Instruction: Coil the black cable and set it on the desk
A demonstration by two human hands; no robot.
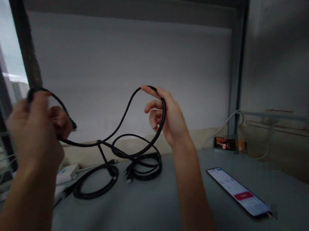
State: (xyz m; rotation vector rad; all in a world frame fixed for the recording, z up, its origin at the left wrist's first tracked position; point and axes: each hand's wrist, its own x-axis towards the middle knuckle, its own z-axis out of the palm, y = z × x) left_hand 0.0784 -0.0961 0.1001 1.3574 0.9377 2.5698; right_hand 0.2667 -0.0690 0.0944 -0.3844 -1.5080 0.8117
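"Item one?"
"Black cable point(160, 128), one, raised in the air above the grey desktop point(145, 217), strung between two bare hands, sagging midway and rounding into a loop on the right."
"Left hand point(38, 126)?"
"Blurred; fingers closed round the cable, a short end with a dark tip point(73, 124) poking out beside them."
"Right hand point(171, 109)?"
"Cable held at thumb and forefinger; remaining fingers loosely curled, with the loop passing just beside them."
"Lying on the desktop?"
"Left coil point(82, 193), black, one. Second coil point(147, 177), black, one, near the first, below the raised loop. White box point(67, 173), one, behind the left coil."
"And to the right?"
"Phone point(237, 192), one, face up, screen lit, with a red button shown. Small lit screen point(221, 143), one, farther back, partly blurred out"
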